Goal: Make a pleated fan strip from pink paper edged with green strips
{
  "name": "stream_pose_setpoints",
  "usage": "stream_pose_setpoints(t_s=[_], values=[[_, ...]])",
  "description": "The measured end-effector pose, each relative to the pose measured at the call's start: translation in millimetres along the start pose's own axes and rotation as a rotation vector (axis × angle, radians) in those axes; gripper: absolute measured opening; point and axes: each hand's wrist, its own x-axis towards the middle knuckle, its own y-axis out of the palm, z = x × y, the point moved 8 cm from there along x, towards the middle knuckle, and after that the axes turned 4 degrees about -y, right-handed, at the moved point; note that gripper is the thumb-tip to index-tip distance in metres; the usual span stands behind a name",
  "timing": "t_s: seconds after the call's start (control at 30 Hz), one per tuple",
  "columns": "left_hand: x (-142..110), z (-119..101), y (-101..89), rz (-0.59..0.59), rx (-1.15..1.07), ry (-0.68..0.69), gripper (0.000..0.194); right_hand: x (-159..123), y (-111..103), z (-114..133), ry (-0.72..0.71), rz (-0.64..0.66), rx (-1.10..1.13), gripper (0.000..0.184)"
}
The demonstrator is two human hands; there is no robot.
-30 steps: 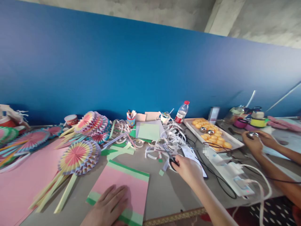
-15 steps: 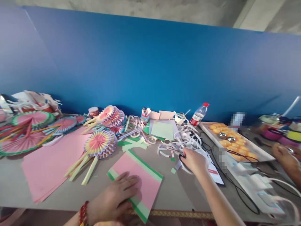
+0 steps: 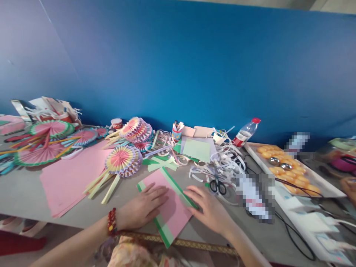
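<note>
My left hand (image 3: 141,207) lies flat and open on a pink sheet of paper with green borders (image 3: 169,207) near the table's front edge. My right hand (image 3: 207,209) rests open at the sheet's right edge, fingers spread toward its green strip. A pair of black-handled scissors (image 3: 217,184) lies on the table just beyond my right hand, with nothing holding it. A red bead bracelet (image 3: 111,222) sits on my left wrist.
Folded paper fans (image 3: 122,159) and a pink paper stack (image 3: 71,178) lie to the left. A heap of white paper strips (image 3: 222,159), a pen cup (image 3: 176,132), a bottle (image 3: 244,132), a tray of orange pieces (image 3: 292,170) and cables (image 3: 292,230) fill the right. Another person's hand (image 3: 350,185) shows at far right.
My right hand has let go of the scissors and come back to the pink sheet's right edge. The view has swung left and down.
</note>
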Motion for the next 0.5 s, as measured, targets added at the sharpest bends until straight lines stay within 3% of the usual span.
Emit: stream_pose_setpoints(t_s=[0.1,0.2,0.5], values=[[3,25,8.7,-0.041,0.114,-0.115,0.062,-7,19,11,-0.023,0.072,-0.066,0.039],[-1,42,15.2,-0.050,0.216,-0.138,0.075,-12,24,12,-0.028,0.085,-0.116,0.039],[-23,54,0.3,-0.157,0.401,-0.294,0.058,-19,28,18,-0.051,-0.066,-0.185,0.039]])
